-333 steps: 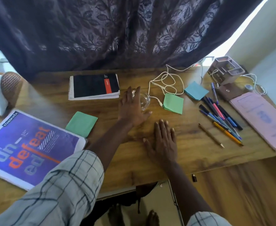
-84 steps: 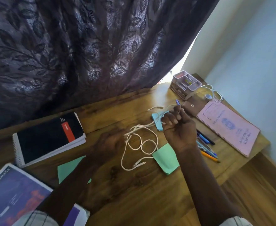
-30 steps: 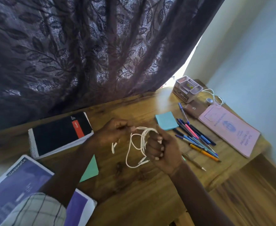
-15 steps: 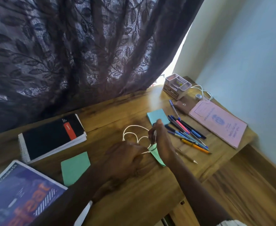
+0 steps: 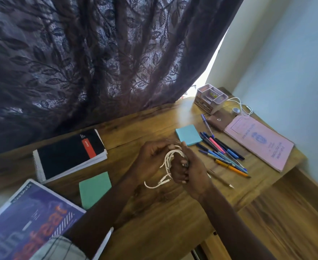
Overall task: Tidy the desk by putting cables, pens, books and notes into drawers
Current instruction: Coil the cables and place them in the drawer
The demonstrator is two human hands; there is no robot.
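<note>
cable: white cable [image 5: 168,160] coiled just above the counter [image 5: 154,212], plug end dangling | hands: together; right hand [image 5: 190,169] curled round the coil, left hand [image 5: 150,158] pinching its top | hidden: inner loops behind fingers; magazine [image 5: 23,222] cut off at the frame's corner

notebook [image 5: 68,154] left — pens [image 5: 222,152] right
</note>
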